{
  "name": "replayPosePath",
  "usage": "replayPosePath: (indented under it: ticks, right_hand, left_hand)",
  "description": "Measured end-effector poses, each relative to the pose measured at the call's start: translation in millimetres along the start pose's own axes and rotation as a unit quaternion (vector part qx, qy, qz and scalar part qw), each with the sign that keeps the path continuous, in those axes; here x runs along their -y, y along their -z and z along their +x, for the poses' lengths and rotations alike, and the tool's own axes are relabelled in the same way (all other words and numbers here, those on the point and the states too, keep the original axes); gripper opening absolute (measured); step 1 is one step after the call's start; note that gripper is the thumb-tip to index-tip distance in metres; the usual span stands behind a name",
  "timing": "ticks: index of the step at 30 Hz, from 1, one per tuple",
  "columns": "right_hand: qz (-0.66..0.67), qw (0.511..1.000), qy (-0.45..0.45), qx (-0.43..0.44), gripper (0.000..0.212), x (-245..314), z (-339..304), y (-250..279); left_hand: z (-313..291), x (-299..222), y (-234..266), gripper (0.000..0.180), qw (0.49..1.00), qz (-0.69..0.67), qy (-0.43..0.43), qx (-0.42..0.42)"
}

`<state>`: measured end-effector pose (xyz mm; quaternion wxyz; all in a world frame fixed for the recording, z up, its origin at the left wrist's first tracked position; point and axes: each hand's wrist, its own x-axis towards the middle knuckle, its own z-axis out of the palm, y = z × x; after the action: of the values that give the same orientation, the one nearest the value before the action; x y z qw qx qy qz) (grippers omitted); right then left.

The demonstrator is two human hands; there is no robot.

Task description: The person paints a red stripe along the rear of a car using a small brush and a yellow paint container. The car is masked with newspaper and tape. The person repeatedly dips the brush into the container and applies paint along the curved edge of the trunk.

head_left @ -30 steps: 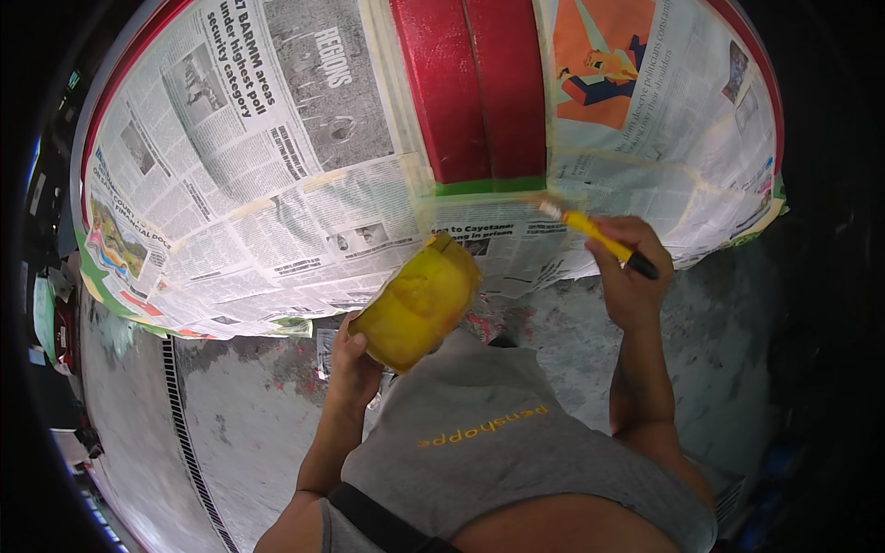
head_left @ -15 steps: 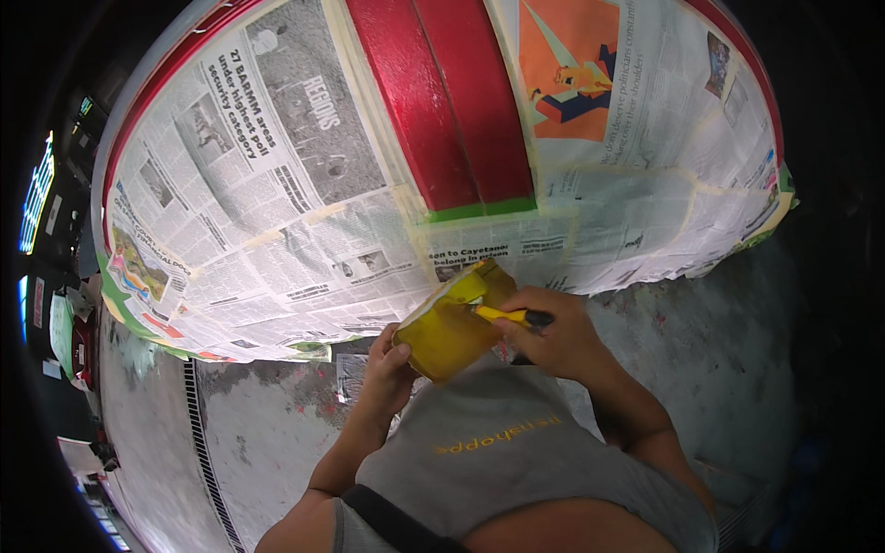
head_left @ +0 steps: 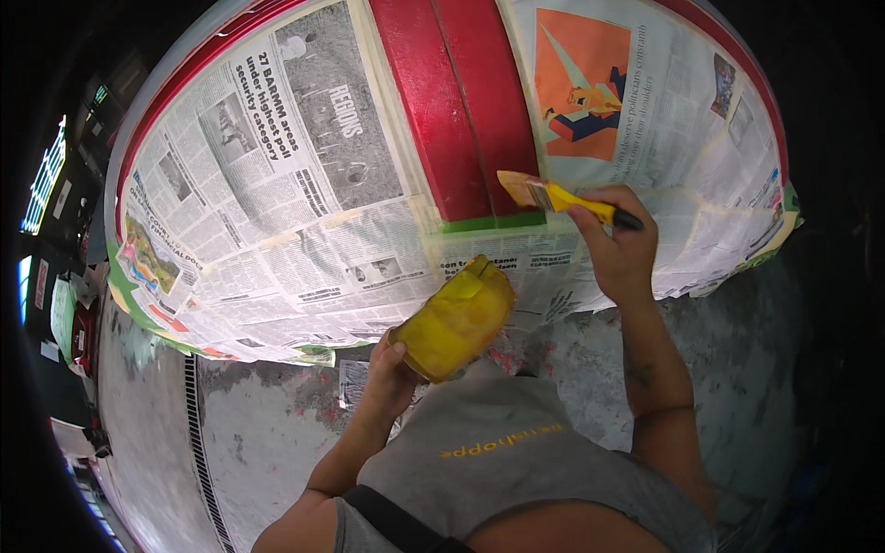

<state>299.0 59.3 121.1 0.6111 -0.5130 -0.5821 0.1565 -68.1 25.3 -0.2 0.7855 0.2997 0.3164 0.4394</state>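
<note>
My right hand (head_left: 622, 241) is closed round the handle of a paintbrush (head_left: 570, 199), yellow with a black end. Its pale bristles lie over the lower part of a glossy red strip (head_left: 461, 111); whether they touch is hard to tell. Lower down, my left hand (head_left: 392, 376) grips the edge of a tilted yellow container (head_left: 454, 323), its thumb on the near side. Yellowish staining covers the inside of this container. Green tape (head_left: 489, 222) borders the strip's bottom end, and newspaper sheets (head_left: 313, 263) taped on cover the curved body to both sides.
Red trim (head_left: 146, 138) runs along the curved body's outer edge. Below it spreads a stained concrete floor (head_left: 267, 433), with a dark drain grate (head_left: 195, 442) on the left. Dark equipment and a red object (head_left: 81, 350) stand at the far left.
My right hand has lifted the paintbrush out of the yellow container and moved it up and right, over the red strip. The container stays in my left hand at nearly the same place.
</note>
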Motion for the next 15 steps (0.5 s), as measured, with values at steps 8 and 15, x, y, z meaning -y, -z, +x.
replayPosePath:
  ticks: [8, 15]
  right_hand:
    - [-0.188, 0.942, 0.27, 0.061, 0.024, 18.3, 54.7, 7.4]
    - [-0.274, 0.908, 0.273, 0.161, 0.023, 13.4, 27.9, -15.9]
  left_hand:
    - [-10.3, 1.3, 7.6, 0.084, 1.0, -0.009, -0.014, -0.012]
    - [-24.5, 0.9, 19.8, 0.085, 0.998, -0.024, -0.032, -0.037]
